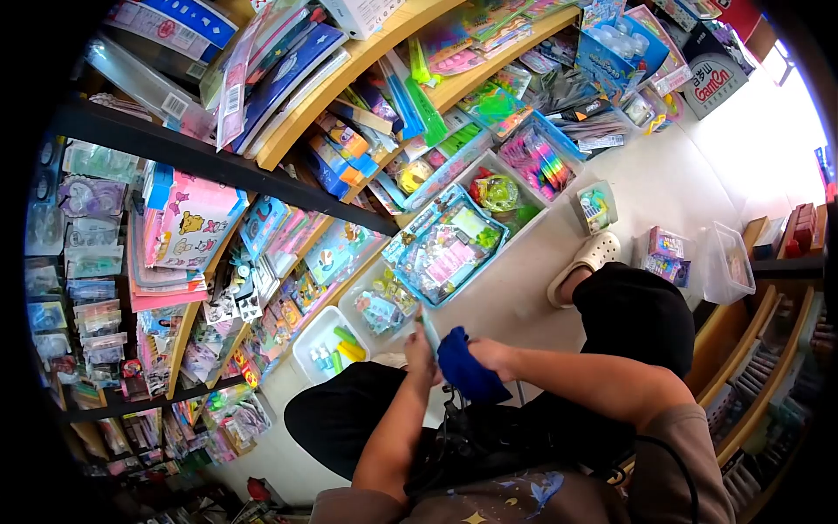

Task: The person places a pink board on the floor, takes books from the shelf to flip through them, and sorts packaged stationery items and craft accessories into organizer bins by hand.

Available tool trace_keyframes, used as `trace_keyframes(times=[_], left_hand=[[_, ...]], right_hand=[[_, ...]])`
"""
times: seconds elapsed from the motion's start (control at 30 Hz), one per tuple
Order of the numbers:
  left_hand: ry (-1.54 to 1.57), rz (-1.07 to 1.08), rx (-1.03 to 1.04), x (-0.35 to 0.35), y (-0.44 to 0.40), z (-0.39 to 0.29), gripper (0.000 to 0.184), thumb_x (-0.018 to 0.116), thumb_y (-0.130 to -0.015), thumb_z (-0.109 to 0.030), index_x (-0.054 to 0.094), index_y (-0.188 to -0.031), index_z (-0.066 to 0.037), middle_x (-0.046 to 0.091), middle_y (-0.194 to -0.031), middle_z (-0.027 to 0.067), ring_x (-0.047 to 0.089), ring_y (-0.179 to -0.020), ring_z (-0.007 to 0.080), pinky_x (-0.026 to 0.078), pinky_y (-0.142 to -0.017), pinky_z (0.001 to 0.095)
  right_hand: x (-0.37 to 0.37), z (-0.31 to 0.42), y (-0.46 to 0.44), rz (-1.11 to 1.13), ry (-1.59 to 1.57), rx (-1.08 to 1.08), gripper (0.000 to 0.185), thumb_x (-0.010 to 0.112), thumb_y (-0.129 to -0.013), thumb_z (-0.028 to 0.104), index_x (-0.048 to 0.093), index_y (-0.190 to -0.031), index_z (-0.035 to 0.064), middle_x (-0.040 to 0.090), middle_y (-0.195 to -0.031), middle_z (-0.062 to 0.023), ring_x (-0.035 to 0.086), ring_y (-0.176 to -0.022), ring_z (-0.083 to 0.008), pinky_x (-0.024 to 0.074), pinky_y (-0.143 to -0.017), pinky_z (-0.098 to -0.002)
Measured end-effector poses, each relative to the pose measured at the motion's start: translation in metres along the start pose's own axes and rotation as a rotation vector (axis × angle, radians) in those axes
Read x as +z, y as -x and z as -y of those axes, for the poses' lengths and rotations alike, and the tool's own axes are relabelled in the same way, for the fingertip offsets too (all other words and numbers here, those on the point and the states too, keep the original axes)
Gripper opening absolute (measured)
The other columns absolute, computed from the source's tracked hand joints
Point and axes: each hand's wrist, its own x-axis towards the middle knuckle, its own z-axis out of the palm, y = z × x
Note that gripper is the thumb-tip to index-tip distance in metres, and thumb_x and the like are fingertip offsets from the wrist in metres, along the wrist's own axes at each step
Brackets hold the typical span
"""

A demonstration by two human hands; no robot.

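My left hand (421, 356) is closed around a thin, flat, pale item (429, 330), seen almost edge-on, so its kind is unclear. A dark blue cloth (467, 367) hangs from my right hand (494, 356), whose fingers are closed on its upper right part. The cloth's left edge lies against or very near the pale item. Both hands are above my lap, between my knees. Just beyond them stands a blue-rimmed basket (502, 240) full of small packets, with a clear bin (347, 307) of packets beside it.
A white bin (301, 349) with green and yellow tubes stands left of my knee. Wooden shelves (367, 65) packed with stationery curve along the left and back. At the right are a small tub (611, 203), a clear plastic box (742, 262) and another shelf unit (768, 362).
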Motion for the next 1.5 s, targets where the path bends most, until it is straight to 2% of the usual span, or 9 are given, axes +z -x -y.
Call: trace_keyframes(times=[0.27, 0.37, 0.43, 0.53, 0.93, 1.07, 1.33, 1.43, 1.5], left_hand=[[-0.562, -0.759, 0.025, -0.087, -0.076, -0.064, 0.06, 0.054, -0.08, -0.048, 0.052, -0.101, 0.009, 0.054, -0.103, 0.0231, 0.052, -0.096, 0.0376, 0.044, -0.081, 0.0395], [-1.233, -0.636, 0.37, -0.066, -0.07, -0.085, 0.049, 0.059, -0.078, -0.036, 0.051, -0.103, 0.006, 0.052, -0.103, 0.0215, 0.048, -0.1, 0.0374, 0.039, -0.085, 0.0418], [-1.131, -0.419, 1.065, -0.035, -0.072, -0.073, 0.043, 0.063, -0.072, -0.02, 0.047, -0.106, 0.003, 0.05, -0.105, 0.02, 0.044, -0.104, 0.0363, 0.036, -0.087, 0.0425], [-1.202, -0.003, 1.153, 0.048, -0.04, -0.087, 0.053, 0.068, -0.067, -0.014, 0.043, -0.111, 0.0, 0.043, -0.116, 0.0187, 0.04, -0.11, 0.0349, 0.032, -0.091, 0.0444], [-1.618, 0.143, 0.72, 0.109, -0.065, -0.093, 0.035, 0.061, -0.072, -0.018, 0.049, -0.103, -0.006, 0.057, -0.1, 0.0129, 0.054, -0.098, 0.0257, 0.039, -0.084, 0.0397], [-0.993, 0.304, 0.555, 0.081, -0.086, -0.091, 0.029, 0.056, -0.072, -0.01, 0.05, -0.099, 0.0, 0.057, -0.095, 0.0196, 0.057, -0.088, 0.0312, 0.044, -0.075, 0.0372], [0.15, 0.652, -0.24, 0.069, 0.05, -0.063, 0.04, 0.045, -0.091, -0.02, 0.037, -0.128, -0.006, 0.051, -0.115, 0.0054, 0.049, -0.102, 0.0136, 0.038, -0.088, 0.0293], [0.166, 0.582, -0.408, 0.079, 0.104, -0.061, 0.043, 0.043, -0.092, -0.025, 0.037, -0.129, -0.005, 0.05, -0.117, 0.0047, 0.045, -0.107, 0.0113, 0.034, -0.092, 0.0274], [-0.063, 0.61, -0.11, 0.071, 0.102, -0.044, 0.042, 0.044, -0.092, -0.025, 0.038, -0.128, -0.004, 0.051, -0.116, 0.0049, 0.046, -0.107, 0.0109, 0.035, -0.092, 0.0265]], right_hand=[[-0.01, -0.001, -0.011, -0.262, 0.01, -0.098, 0.023, 0.052, -0.082, 0.014, 0.056, -0.097, -0.0017, 0.06, -0.078, -0.0093, 0.058, -0.062, -0.0168, 0.0475, -0.052, -0.0295], [-0.008, 0.003, -0.011, -0.339, -0.052, -0.153, 0.021, 0.048, -0.081, 0.014, 0.058, -0.093, -0.0006, 0.06, -0.074, -0.0098, 0.057, -0.06, -0.0176, 0.0461, -0.051, -0.0293], [-0.002, 0.01, -0.002, -0.387, -0.056, -0.166, 0.021, 0.049, -0.081, 0.014, 0.058, -0.093, -0.0007, 0.059, -0.073, -0.0095, 0.056, -0.059, -0.0177, 0.0453, -0.05, -0.0297], [-0.005, 0.006, -0.011, -0.432, -0.119, -0.133, 0.02, 0.049, -0.08, 0.013, 0.058, -0.092, -0.0007, 0.058, -0.071, -0.0087, 0.056, -0.058, -0.0173, 0.0442, -0.049, -0.03], [-0.007, 0.02, -0.015, -0.497, -0.067, -0.148, 0.023, 0.048, -0.081, 0.015, 0.058, -0.093, -0.0019, 0.059, -0.073, -0.009, 0.055, -0.056, -0.0169, 0.0451, -0.049, -0.029], [-0.012, 0.019, -0.019, -0.515, -0.114, -0.211, 0.022, 0.048, -0.081, 0.017, 0.058, -0.09, -0.0009, 0.058, -0.072, -0.0086, 0.055, -0.056, -0.017, 0.0448, -0.048, -0.0287], [-0.014, 0.023, -0.021, -0.513, -0.141, -0.335, 0.022, 0.053, -0.081, 0.02, 0.059, -0.092, 0.0021, 0.06, -0.075, -0.0078, 0.057, -0.063, -0.0167, 0.046, -0.054, -0.0284], [-0.031, 0.013, -0.045, -0.771, 0.042, -0.478, 0.016, 0.053, -0.08, 0.014, 0.059, -0.089, 0.0017, 0.06, -0.075, -0.007, 0.057, -0.063, -0.0154, 0.0465, -0.056, -0.0295], [-0.041, 0.016, -0.045, -0.889, 0.158, -0.558, 0.014, 0.051, -0.081, 0.011, 0.061, -0.087, 0.002, 0.06, -0.075, -0.0053, 0.056, -0.062, -0.0123, 0.0456, -0.056, -0.0277]])
